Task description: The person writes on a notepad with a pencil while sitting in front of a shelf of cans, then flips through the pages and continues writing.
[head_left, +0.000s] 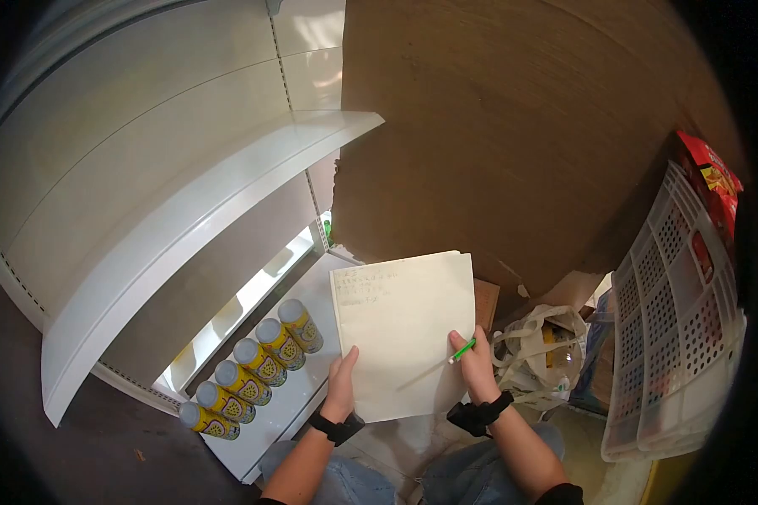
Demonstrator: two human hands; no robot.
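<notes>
A cream-coloured paper pad point(404, 337) is held up in front of me, with a few lines of handwriting near its top left. My left hand point(340, 389) grips its lower left edge, thumb on the front and fingers behind. At the lower right edge, my right hand point(477, 370) is closed on the pad too, with a green pen point(462, 351) under its thumb. The fingers behind the pad are hidden. Left of the pad, several yellow cans point(262, 362) with greyish tops stand in a row on the white lower shelf point(290, 412).
An upper white shelf point(202, 210) juts out at the left. Behind the pad rises a large brown cardboard sheet point(514, 126). To the right are a cloth bag point(522, 345) with things inside, a white perforated plastic basket point(674, 337) and a red packet point(712, 181).
</notes>
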